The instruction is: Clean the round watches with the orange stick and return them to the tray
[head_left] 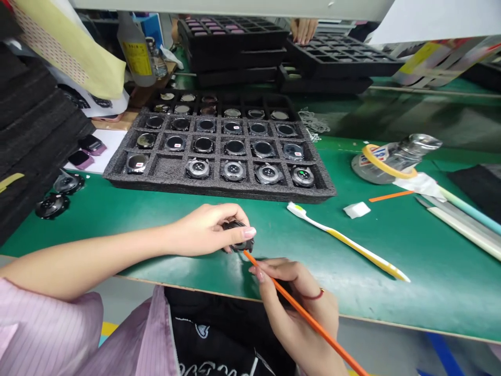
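My left hand (207,231) grips a round black watch body (238,241) by its edges, just above the green work mat (438,277). My right hand (293,297) is shut on a thin orange stick (313,320), and the stick's tip reaches the lower edge of the watch body. The fingers hide most of the watch. Beyond my hands, a grey foam tray (219,189) holds several round watch bodies in square cells, some face up and others back up.
A yellow-and-white toothbrush (340,237) lies right of my hands, near a white cloth scrap (357,210). Stacked black trays (230,47) stand behind, with a co-worker's hand (303,30) at the far edge. A taped glass jar (407,154) stands at right.
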The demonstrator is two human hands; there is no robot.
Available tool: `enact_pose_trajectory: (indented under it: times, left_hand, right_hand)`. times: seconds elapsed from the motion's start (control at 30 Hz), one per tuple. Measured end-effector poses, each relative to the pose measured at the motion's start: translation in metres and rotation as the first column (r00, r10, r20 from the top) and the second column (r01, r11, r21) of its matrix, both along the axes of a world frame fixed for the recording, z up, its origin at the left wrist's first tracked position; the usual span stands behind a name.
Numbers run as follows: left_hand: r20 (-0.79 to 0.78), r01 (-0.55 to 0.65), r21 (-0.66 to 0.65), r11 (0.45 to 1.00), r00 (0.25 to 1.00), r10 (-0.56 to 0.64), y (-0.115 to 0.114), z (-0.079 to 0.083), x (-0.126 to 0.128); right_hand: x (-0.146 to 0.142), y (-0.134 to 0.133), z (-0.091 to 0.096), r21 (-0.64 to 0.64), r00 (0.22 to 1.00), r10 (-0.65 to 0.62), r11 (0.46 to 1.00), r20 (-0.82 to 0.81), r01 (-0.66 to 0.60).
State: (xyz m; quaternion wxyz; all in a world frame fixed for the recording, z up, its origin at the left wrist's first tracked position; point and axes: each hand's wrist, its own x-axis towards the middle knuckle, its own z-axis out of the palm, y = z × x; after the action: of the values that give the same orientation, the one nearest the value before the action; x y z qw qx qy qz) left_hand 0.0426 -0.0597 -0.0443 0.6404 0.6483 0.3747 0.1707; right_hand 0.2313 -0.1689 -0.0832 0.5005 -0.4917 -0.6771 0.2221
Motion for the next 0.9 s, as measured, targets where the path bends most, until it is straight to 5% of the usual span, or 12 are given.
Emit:
enact_pose_trajectory:
  times: [0.13, 0.33, 0.53, 0.77, 0.9]
  left_hand:
    - [-0.057, -0.069, 0.004, 0.998, 0.996, 0.069, -0.002, -0.002, 0.003]
    - [-0.017, 0.017, -0.064, 0.998, 1.000, -0.018, 0.000, -0.004, -0.003]
    - [-0.155, 0.058, 0.264, 0.963, 0.988, -0.017, 0.006, 0.004, -0.011]
    - [-0.043, -0.057, -0.100, 0.993, 0.998, 0.053, 0.008, 0.001, -0.012]
    - [0.081, -0.071, -0.168, 0.983, 0.993, 0.085, 0.007, -0.006, -0.012]
  right_hand:
    - [0.004, 0.006, 0.002, 0.044, 0.996, 0.084, 0.996, -0.015, -0.083]
    - [0.009, 0.017, 0.001, 0.067, 0.990, -0.047, 0.996, -0.133, 0.056]
    - [0.007, 0.021, 0.003, -0.024, 0.995, -0.033, 0.999, -0.094, 0.030]
    - [0.006, 0.027, 0.004, -0.026, 0.997, 0.050, 0.998, -0.055, -0.051]
    - [0.003, 0.028, 0.007, 0.039, 0.999, 0.038, 0.998, 0.029, -0.039]
